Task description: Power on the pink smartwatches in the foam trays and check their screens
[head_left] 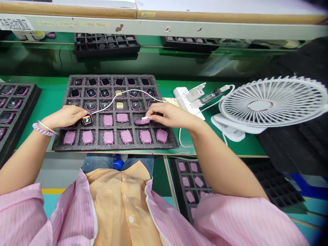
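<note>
A dark foam tray [58, 143] lies in front of me, its pockets filled with several pink smartwatch bodies. My left hand [67, 116] rests on the tray's left side, fingers closed on a watch [87, 120] with a lit screen, where one end of a white cable [120, 92] meets it. My right hand [170, 115] pinches a white connector against a pink watch [142, 121] lying face down in the tray's right part. The bottom two rows show pink backs; the upper rows show screens.
A white power strip [183, 97] with plugged adapters sits right of the tray, beside a white desk fan [271, 102]. More foam trays with watches lie at the left edge [15, 102], on the back shelf [106, 44] and below the bench [192, 181].
</note>
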Demonstrator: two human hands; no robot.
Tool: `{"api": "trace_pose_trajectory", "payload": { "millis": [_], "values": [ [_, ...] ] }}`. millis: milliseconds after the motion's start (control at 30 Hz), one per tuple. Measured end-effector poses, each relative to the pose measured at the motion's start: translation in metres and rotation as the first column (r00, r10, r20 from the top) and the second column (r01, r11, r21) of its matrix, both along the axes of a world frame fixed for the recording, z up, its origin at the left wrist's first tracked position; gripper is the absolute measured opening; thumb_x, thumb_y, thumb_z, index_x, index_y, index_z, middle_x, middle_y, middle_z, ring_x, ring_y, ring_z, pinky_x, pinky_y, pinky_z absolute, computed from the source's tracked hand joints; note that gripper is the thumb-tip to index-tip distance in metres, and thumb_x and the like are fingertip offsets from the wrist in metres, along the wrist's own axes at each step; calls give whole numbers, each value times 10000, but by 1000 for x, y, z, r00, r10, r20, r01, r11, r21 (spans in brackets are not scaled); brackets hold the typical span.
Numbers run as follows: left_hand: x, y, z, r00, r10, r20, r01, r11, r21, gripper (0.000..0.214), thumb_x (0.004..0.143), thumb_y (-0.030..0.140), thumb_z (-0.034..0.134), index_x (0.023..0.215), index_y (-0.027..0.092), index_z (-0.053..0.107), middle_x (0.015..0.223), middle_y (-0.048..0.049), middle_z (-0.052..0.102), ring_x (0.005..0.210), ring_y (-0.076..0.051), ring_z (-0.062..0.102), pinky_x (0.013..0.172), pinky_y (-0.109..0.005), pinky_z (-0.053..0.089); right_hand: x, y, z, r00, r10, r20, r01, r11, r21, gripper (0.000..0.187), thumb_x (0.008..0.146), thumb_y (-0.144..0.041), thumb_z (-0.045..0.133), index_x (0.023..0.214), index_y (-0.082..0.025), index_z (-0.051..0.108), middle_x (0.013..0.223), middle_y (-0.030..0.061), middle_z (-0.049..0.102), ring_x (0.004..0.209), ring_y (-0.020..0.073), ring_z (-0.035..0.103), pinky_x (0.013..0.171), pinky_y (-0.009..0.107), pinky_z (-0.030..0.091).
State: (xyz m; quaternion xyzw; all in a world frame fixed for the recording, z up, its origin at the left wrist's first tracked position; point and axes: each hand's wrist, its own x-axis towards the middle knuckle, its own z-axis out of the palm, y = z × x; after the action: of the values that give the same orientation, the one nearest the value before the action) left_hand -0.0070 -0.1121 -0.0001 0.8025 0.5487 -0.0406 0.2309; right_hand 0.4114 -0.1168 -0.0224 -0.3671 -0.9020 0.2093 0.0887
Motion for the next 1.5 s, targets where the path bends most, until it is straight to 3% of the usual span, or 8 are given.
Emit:
{"api": "trace_pose_trajectory", "payload": {
  "millis": [67,333,467,567,700,933,1300,1500],
  "values": [
    [3,2,2,998,-15,-62,15,1000,1,634,934,617,296,999,206,775,1106,-102,805,1017,-324,733,1009,-419,543,-1,0,0,997,-63,32,66,992,-107,274,1029,-300,488,1031,-189,738,1026,101,756,923,266,691,830,361,482],
    [5,6,2,993,-59,-102,60,998,15,545,971,548,339,989,229,780,1081,-70,814,1018,-289,735,1010,-404,513,-19,-2,-17,923,-264,280,222,959,174,341,1016,-238,507,1180,-198,803,1095,151,693,1094,333,638,816,395,389],
    [12,-2,10,987,138,-83,-124,980,157,366,949,478,494,991,249,778,983,-55,810,1062,-326,722,1176,-602,364,-21,-3,-13,920,-266,289,227,960,163,319,1026,-233,521,1174,-205,801,1108,147,674,1109,334,618,840,391,361],
    [26,-12,14,969,226,100,-245,931,271,287,936,436,583,1011,242,780,950,-59,792,998,-303,719,1120,-557,431,-24,-4,-11,912,-278,303,239,958,159,311,1032,-216,522,1177,-201,796,1104,144,669,1118,332,609,861,391,349],
    [57,-28,2,971,-34,236,-13,981,193,187,902,356,690,960,204,783,1016,-67,785,946,-256,713,1002,-445,519,-26,-4,-10,908,-278,313,234,957,171,305,1027,-212,522,1153,-199,800,1084,141,657,1077,323,602,856,388,330],
    [94,-51,-9,958,-224,-178,279,867,413,259,910,199,731,1167,200,760,1130,-137,778,1158,-372,684,1234,-738,267,-27,-5,-9,902,-280,328,235,957,171,336,1019,-216,499,1153,-194,807,1090,146,652,1076,327,605,864,409,322],
    [88,-47,-8,965,-217,-148,260,868,423,228,990,198,569,1010,215,795,1007,-93,785,1051,-321,696,1234,-764,278,-28,-5,-10,899,-297,322,251,952,177,330,1047,-215,506,1184,-207,806,1116,149,666,1071,325,619,844,386,310],
    [91,-46,-9,956,-241,-165,292,820,493,273,986,138,542,977,250,791,959,-70,767,1042,-307,667,1253,-788,250,-28,-5,-10,908,-294,299,244,950,194,300,1027,-211,523,1109,-207,811,1072,134,665,1050,317,607,826,389,288]
  ]
}}
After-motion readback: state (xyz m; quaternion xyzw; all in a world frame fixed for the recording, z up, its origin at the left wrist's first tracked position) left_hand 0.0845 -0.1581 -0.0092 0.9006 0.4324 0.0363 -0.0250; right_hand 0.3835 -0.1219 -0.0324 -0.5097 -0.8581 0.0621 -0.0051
